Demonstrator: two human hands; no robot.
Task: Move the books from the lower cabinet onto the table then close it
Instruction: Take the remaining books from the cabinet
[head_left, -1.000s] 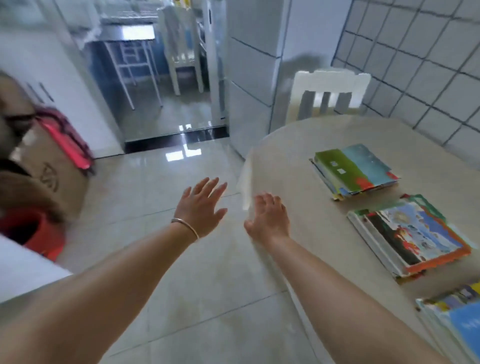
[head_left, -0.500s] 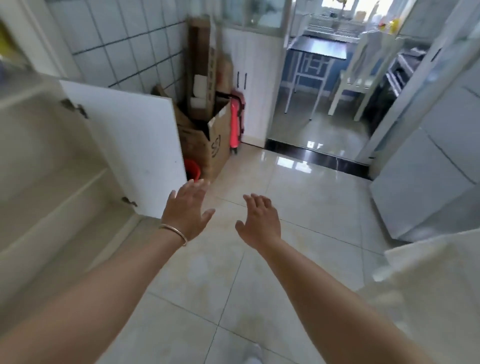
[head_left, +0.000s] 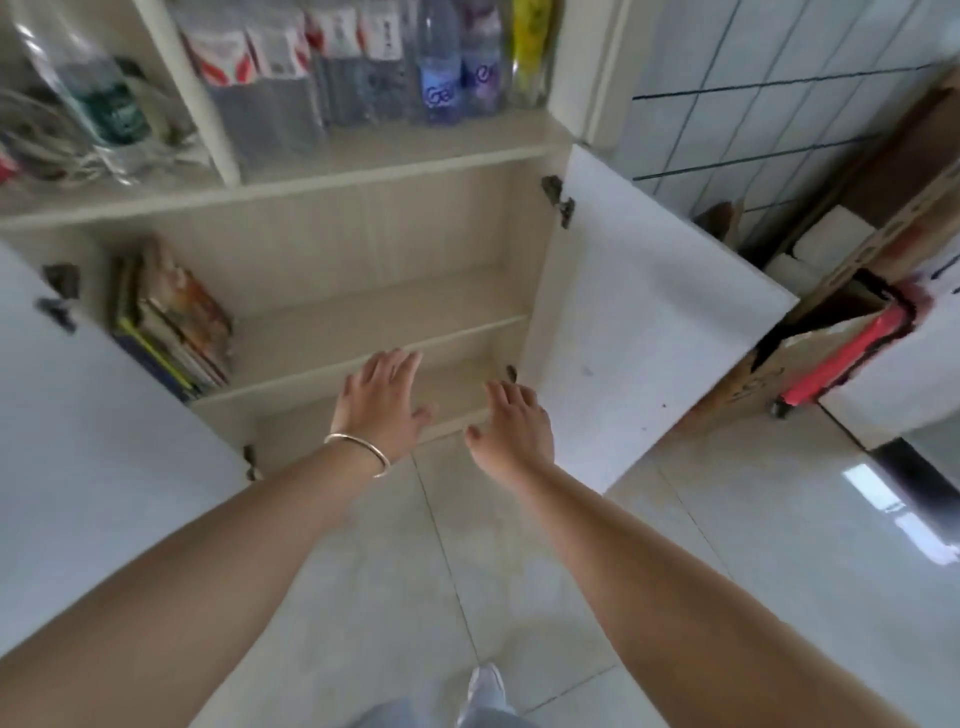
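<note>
Where the lower cabinet (head_left: 363, 291) stands open, the books (head_left: 171, 322) are seen packed on end at the far left of its middle shelf (head_left: 374, 332), hard against the left side wall. Their long axes run roughly up and down but are tilted, the tops leaning left and back, with the narrow edges turned outward toward the room. To the right of the books, the shelf is bare all the way to the right side wall, so open room is left along most of its front edge. Below the books, the bottom compartment is shown, partly covered by the hands. The left hand (head_left: 382, 402) is held in front of the shelf edge, right of the books and apart from them, with fingers straight and slightly spread and nothing held; a bangle (head_left: 358, 452) is worn on its wrist. The right hand (head_left: 514, 428) is held farther right of the books, fingers likewise spread and empty, close to the lower hinge of the right door (head_left: 639, 332). That door is swung wide open, its free edge pointing out over the floor (head_left: 519, 571). The left door (head_left: 83, 467) is also open, its panel rising in front of and below the books. Above the books, bottles (head_left: 441, 62) are lined up on the upper shelf. Far right of the books, a cardboard box (head_left: 831, 322) is set against the tiled wall.
</note>
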